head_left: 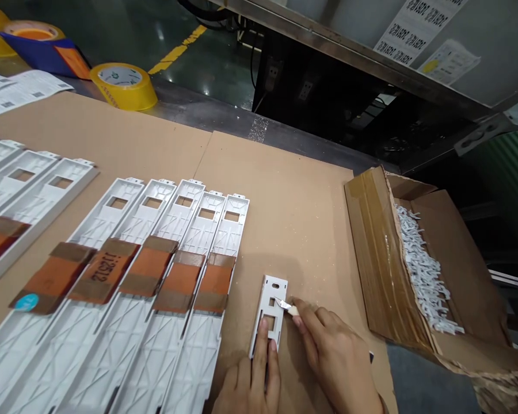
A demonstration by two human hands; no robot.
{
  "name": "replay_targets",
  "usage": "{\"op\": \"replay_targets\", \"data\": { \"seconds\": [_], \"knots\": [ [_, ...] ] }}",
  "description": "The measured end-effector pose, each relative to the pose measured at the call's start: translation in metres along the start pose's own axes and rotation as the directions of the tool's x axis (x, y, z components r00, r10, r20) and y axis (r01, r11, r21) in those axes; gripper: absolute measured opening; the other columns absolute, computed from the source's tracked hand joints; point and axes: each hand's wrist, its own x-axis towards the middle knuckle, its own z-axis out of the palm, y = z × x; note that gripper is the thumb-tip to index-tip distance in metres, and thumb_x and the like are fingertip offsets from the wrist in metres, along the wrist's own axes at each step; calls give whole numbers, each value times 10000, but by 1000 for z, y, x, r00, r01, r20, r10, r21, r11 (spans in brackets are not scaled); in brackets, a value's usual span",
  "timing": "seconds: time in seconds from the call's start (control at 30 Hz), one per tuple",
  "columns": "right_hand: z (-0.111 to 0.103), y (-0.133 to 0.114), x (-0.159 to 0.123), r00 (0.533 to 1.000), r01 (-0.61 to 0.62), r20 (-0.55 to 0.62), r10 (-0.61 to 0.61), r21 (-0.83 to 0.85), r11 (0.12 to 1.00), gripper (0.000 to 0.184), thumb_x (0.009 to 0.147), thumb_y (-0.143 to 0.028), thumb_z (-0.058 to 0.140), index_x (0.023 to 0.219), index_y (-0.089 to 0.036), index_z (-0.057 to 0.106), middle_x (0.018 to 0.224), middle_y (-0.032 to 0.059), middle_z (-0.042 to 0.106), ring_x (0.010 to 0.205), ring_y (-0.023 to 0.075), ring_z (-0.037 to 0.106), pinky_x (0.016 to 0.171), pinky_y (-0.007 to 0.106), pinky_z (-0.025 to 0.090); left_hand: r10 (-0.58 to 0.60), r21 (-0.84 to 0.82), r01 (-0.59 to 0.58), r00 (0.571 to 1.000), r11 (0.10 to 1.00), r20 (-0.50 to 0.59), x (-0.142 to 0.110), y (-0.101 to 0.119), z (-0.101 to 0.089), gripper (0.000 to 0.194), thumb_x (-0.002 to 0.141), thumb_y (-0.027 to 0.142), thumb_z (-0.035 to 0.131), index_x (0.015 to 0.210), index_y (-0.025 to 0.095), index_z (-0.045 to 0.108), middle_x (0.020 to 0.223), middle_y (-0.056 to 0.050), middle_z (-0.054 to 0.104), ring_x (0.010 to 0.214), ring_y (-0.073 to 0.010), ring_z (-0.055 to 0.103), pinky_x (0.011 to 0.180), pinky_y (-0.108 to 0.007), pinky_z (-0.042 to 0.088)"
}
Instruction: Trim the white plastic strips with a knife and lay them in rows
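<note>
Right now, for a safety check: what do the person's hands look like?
The left hand and right hand are bare: no gloves or rings show. Something dark may sit at the right wrist, but the frame cuts it off.

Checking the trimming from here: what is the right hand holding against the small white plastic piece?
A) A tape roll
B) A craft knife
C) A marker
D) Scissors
B. The right hand pinches a small craft knife, its blade at an opening in the white plastic piece, which the left hand pins down.
</note>
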Motion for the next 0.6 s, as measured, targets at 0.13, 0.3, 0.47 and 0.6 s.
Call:
{"op": "replay_targets", "data": {
  "seconds": [0.13,0.3,0.47,0.6],
  "knots": [
    [-3,1,2,1000,-3,27,4,-6,1000,333,959,-275,289,1061,-251,605,783,23,667,666,156,637,564,244,403,-1,8,1,1000,1000,-8,0,0,1,382,696,85,523,1075,120,550,1197,-183,564,554,-140,547,500,-285,394],
    [-11,5,10,991,9,136,-4,-32,999,225,902,-228,432,1042,-277,602,778,-1,670,648,165,636,531,247,408,12,2,-12,1000,1000,-16,-2,0,4,389,706,113,535,1095,118,524,1186,-187,571,569,-150,555,507,-294,395],
    [-23,14,32,959,120,268,-91,-95,988,187,833,-215,573,1001,-285,617,796,-7,672,670,167,631,558,250,405,33,49,-32,999,998,-32,-2,0,6,375,720,100,572,1091,131,522,1151,-187,601,569,-144,546,518,-298,389],
    [-34,20,55,936,259,274,-221,-112,959,96,823,-206,579,897,-244,626,693,-5,635,616,158,599,540,259,356,9,40,-6,997,999,-71,-3,2,10,358,724,127,619,1073,146,540,1157,-178,602,538,-126,523,501,-294,381]
  ]
}}
